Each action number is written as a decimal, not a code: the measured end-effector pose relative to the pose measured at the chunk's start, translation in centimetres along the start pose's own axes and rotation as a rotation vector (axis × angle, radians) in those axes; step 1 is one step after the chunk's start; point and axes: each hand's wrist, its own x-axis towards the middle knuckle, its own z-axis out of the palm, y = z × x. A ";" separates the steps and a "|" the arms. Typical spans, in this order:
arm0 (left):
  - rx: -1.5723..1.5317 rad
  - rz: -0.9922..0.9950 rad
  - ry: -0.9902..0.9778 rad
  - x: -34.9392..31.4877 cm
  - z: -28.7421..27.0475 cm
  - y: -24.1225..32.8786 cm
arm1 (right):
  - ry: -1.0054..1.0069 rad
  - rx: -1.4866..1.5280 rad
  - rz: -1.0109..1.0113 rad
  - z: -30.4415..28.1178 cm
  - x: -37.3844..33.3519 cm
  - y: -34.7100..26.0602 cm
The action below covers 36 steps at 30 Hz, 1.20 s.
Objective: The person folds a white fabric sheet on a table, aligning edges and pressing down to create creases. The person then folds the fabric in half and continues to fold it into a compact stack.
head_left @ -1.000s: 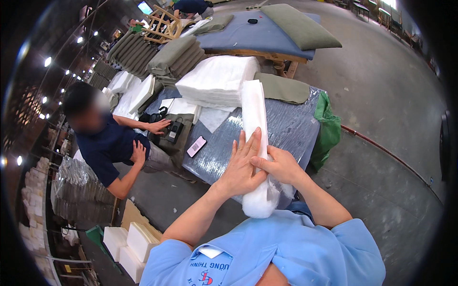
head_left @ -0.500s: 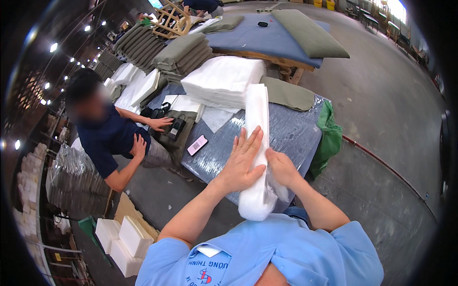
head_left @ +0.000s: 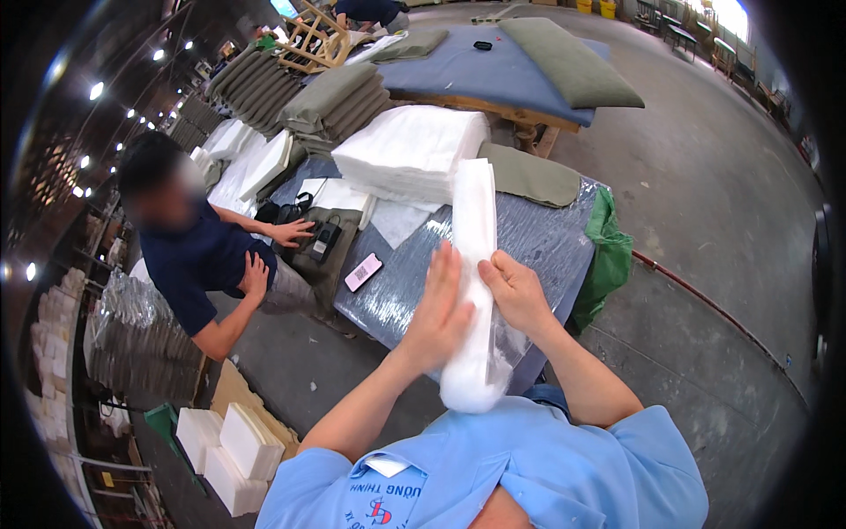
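Observation:
A long strip of folded white batting [head_left: 474, 212] lies lengthwise on the plastic-wrapped table [head_left: 414, 264], its fluffy near end bulging over the edge by my blue shirt. My left hand [head_left: 438, 313] is at the strip's left side, turned on edge with fingers stretched out and slightly smeared by motion. On the other side my right hand [head_left: 518, 295] grips the strip's right edge between thumb and curled fingers. Behind the strip sits a thick stack of white batting sheets [head_left: 405, 150]. To the left lies a phone [head_left: 363, 271] with a lit screen.
At left a co-worker in a navy shirt [head_left: 211, 256] rests one hand near a black device [head_left: 326, 240]. Olive cushions [head_left: 330, 97] are piled behind. A green bag [head_left: 604, 238] hangs at the table's right corner. White foam blocks [head_left: 233, 450] lie on the floor at lower left.
My left hand has lifted from lying flat on the strip and tipped onto its edge, a little to the left. My right hand has moved up and closed on the strip's edge.

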 end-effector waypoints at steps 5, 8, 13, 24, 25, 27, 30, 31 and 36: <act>0.463 -0.057 -0.198 -1.0 -0.4 7.3 | 0.029 0.064 -0.039 1.3 0.3 0.5; 0.533 -0.030 -0.150 -1.4 1.2 8.0 | -0.030 0.195 -0.016 1.4 0.3 1.2; 0.168 -0.067 -0.251 -0.6 -0.3 8.6 | -0.122 0.389 0.090 0.4 1.0 1.9; 0.291 -0.120 -0.078 0.0 0.5 4.5 | -0.016 0.349 -0.017 1.2 0.5 3.1; 0.329 -0.122 -0.102 0.1 0.5 4.7 | -0.002 0.398 0.005 1.3 0.4 3.5; 0.424 -0.126 -0.140 0.4 0.0 5.2 | 0.024 0.475 0.042 1.4 0.5 3.4; 0.469 -0.124 -0.161 0.4 -0.5 5.3 | 0.093 0.468 0.046 2.0 -0.2 2.9; 0.477 -0.122 -0.159 0.3 -0.5 5.4 | 0.131 0.413 -0.001 2.4 -1.0 2.7; 0.107 -0.029 -0.150 0.9 -1.0 3.7 | 0.232 0.193 -0.104 2.2 -1.8 3.4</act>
